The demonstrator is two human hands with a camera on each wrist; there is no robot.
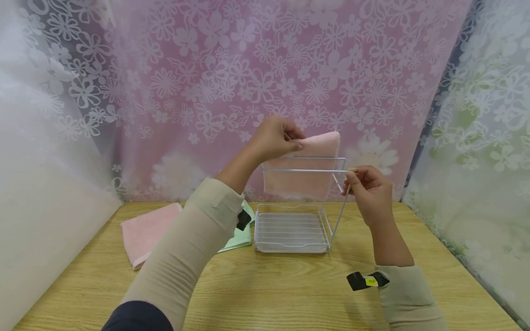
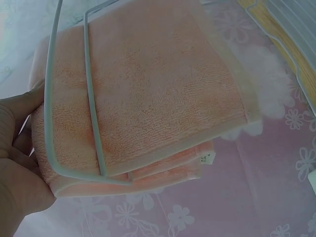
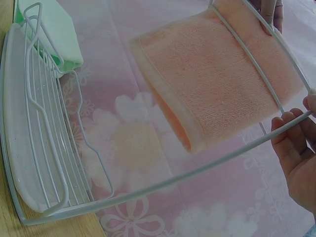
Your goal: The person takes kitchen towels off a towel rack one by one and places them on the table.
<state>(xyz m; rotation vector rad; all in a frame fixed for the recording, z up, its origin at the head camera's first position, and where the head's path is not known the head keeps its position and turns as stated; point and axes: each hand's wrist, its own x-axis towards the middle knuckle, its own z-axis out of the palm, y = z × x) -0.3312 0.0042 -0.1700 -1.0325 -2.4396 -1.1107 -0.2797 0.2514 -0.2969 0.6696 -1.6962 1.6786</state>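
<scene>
A folded pink towel (image 1: 319, 146) hangs from the upper bars of a white wire rack (image 1: 290, 170), its folded top standing above them. My left hand (image 1: 273, 138) pinches that top fold between thumb and fingers. In the left wrist view, layered towel edges and a small white tag (image 2: 208, 158) show below the bars. My right hand (image 1: 372, 197) grips the rack's upper right corner, thumb in front and fingers curled behind the rod. The right wrist view shows the towel (image 3: 192, 79) draped through the bars beside my right fingers (image 3: 286, 136).
A wire basket with a white tray (image 1: 273, 248) forms the rack's base on the wooden table (image 1: 256, 294). To its left lie a green cloth (image 1: 240, 240) and another pink towel (image 1: 145, 230), partly hidden by my left sleeve. A flowered curtain (image 1: 248, 69) hangs close behind.
</scene>
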